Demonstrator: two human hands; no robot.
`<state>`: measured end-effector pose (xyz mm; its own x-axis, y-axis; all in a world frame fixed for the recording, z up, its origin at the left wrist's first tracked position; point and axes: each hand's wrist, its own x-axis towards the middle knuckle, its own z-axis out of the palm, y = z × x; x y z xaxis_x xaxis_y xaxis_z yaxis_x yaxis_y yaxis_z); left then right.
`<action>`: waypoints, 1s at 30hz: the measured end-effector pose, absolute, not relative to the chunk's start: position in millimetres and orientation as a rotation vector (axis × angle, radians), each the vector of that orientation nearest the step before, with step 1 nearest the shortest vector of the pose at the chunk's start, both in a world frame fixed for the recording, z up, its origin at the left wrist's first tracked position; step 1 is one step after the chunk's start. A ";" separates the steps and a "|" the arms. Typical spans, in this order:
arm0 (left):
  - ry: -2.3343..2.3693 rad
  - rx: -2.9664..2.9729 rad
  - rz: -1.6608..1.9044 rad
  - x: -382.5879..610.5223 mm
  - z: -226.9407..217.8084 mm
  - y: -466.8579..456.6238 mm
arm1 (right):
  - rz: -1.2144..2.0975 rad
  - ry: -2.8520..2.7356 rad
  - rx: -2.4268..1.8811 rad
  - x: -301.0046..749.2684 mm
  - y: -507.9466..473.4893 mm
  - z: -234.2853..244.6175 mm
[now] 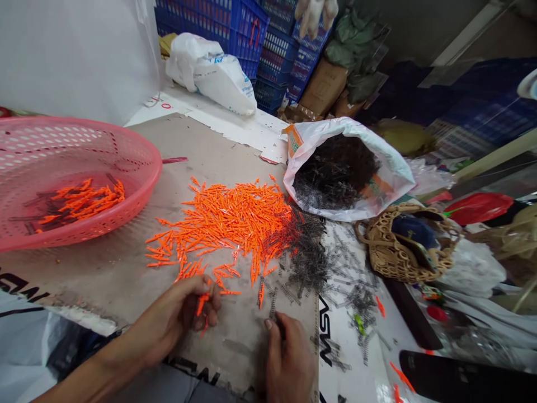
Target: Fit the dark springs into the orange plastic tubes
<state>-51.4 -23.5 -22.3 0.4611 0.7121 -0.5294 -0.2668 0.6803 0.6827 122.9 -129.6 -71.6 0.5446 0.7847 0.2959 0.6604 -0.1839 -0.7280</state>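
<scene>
A heap of small orange plastic pins [235,221] lies on a brown cardboard sheet [210,151], with a pile of thin dark metal springs [308,252] against its right side. My left hand [180,319] is curled just below the heap, pinching a few orange pins between its fingertips. My right hand [287,358] rests closed on the cardboard near the front edge, thumb up; a dark piece seems to sit in its fingers but I cannot make it out.
A pink perforated basket [138,184] at the left holds orange pins and dark pieces. A white bag [390,173] full of springs lies open at the right. Beside it sits a woven basket [403,263]. Blue crates [235,22] stand behind.
</scene>
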 end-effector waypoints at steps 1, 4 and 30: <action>0.905 0.534 0.632 -53.6 -20.5 -19.1 | 0.076 -1.258 -1.991 130.4 -128.8 -71.9; 0.992 0.695 0.640 -54.5 -17.0 -10.8 | -0.072 -1.396 -2.093 141.8 -124.4 -74.4; 1.155 2.121 0.456 -36.2 -45.1 -14.2 | 0.049 -1.324 -1.893 130.4 -119.9 -80.5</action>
<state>-36.2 -14.2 -45.1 0.5468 0.8372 -0.0131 0.6027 -0.3827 0.7002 130.4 -119.9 -80.5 0.4494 0.8017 0.3941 0.7704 -0.1245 -0.6253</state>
